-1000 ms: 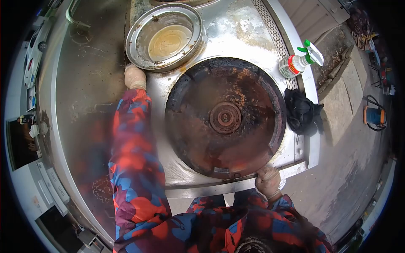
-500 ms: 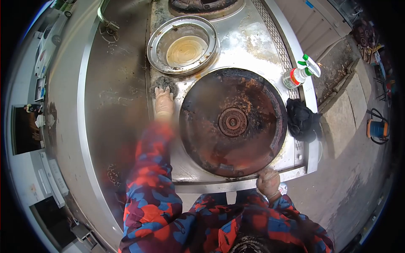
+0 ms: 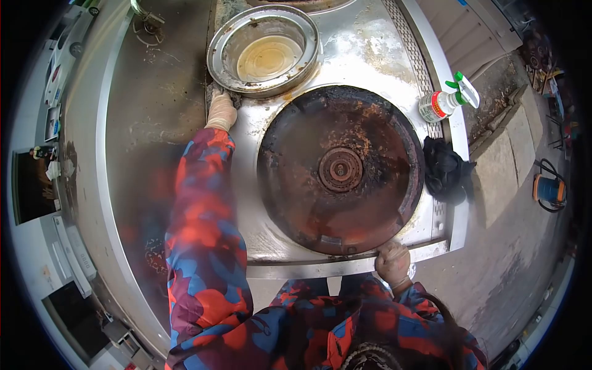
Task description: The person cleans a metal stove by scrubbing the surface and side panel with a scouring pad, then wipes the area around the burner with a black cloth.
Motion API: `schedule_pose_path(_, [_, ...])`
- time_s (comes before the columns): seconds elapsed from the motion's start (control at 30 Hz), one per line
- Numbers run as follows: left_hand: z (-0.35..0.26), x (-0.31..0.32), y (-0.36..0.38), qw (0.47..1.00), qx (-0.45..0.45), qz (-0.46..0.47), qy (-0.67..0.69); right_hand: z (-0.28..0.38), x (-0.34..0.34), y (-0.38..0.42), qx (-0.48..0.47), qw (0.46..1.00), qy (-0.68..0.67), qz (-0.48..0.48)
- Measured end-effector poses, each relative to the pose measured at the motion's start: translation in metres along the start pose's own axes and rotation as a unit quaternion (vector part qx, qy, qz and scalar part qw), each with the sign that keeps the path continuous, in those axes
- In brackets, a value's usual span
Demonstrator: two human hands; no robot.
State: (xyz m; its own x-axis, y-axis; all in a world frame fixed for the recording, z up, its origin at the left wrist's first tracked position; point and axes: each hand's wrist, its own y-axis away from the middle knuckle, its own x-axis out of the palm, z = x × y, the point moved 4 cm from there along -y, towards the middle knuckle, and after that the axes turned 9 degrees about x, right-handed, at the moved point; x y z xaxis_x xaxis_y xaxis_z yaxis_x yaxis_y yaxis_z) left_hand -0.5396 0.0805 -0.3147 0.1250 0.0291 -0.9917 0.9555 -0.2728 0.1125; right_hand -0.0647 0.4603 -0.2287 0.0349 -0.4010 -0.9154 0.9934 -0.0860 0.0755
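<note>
My left hand, in a pale glove, is closed on a dark grey scouring pad at the left edge of the steel stove top, just below a metal basin with brownish liquid inside. My right hand, also gloved, rests with curled fingers on the front rim of the stove; what it holds, if anything, is hidden. Between the hands lies a large round burner plate, rusty and blackened, with a ringed hub at its middle.
A spray bottle with a green and white head stands at the right edge. Below it lies a crumpled black cloth. A faucet is at the upper left. An orange device sits on the ground.
My left hand has moved up and left along the stove's edge with the pad, towards the basin. My right hand stays at the front rim. The view has shifted slightly.
</note>
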Motion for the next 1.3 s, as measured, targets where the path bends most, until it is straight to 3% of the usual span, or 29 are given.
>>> schedule_pose_path(0.23, [-0.033,-0.006,0.075,0.996,-0.012,-0.032,-0.081,-0.005,0.003,0.006,-0.002,1.0,-0.001,-0.007])
schedule_pose_path(0.37, [-0.048,0.0,0.161,0.998,-0.025,-0.006,-0.062,-0.005,0.0,0.008,0.015,1.0,0.003,0.005])
schedule_pose_path(0.43, [-0.023,0.052,0.202,0.99,-0.105,-0.083,0.046,-0.011,0.009,0.009,-0.005,1.0,0.01,0.026])
schedule_pose_path(0.47, [-0.066,0.003,0.234,0.998,-0.052,-0.01,-0.028,-0.013,0.012,0.009,-0.009,1.0,0.01,0.022])
schedule_pose_path(0.5, [-0.08,-0.01,0.265,0.99,-0.108,-0.069,0.06,-0.013,0.013,0.011,-0.015,1.0,0.01,0.022])
schedule_pose_path(0.53, [-0.091,-0.018,0.286,0.99,-0.113,-0.058,0.054,-0.015,0.014,0.013,-0.018,1.0,0.001,0.019])
schedule_pose_path(0.7, [-0.093,0.02,0.4,0.975,-0.204,-0.032,0.077,-0.015,0.011,0.015,-0.016,0.999,-0.022,0.043])
schedule_pose_path(0.77, [-0.124,-0.006,0.43,0.99,-0.136,0.029,-0.015,-0.016,0.008,0.018,-0.037,0.998,-0.024,0.038])
schedule_pose_path(0.83, [-0.112,-0.006,0.439,0.989,-0.139,0.056,0.008,-0.017,0.002,0.02,-0.054,0.996,-0.07,0.008])
schedule_pose_path(0.9, [-0.098,0.007,0.437,0.983,-0.133,-0.018,0.127,-0.017,-0.009,0.02,-0.079,0.984,-0.152,-0.053])
schedule_pose_path(0.97, [-0.111,-0.005,0.424,0.943,-0.235,0.014,0.234,0.006,-0.033,0.017,-0.111,0.978,-0.165,-0.071])
schedule_pose_path(1.03, [-0.14,-0.024,0.413,0.918,-0.2,-0.034,0.341,0.04,-0.037,0.013,-0.144,0.951,-0.274,0.001])
schedule_pose_path(1.1, [-0.186,-0.059,0.413,0.81,-0.199,-0.039,0.55,0.079,-0.019,0.004,-0.117,0.905,-0.392,0.113])
schedule_pose_path(1.17, [-0.216,-0.078,0.417,0.766,-0.109,-0.06,0.631,0.115,-0.005,-0.004,-0.097,0.936,-0.33,0.075])
schedule_pose_path(1.2, [-0.22,-0.074,0.424,0.777,-0.082,-0.074,0.62,0.131,-0.002,-0.007,-0.004,0.926,-0.353,0.134])
schedule_pose_path(1.3, [-0.213,-0.066,0.44,0.822,-0.025,-0.056,0.566,0.158,0.019,0.0,0.003,0.96,-0.276,0.05])
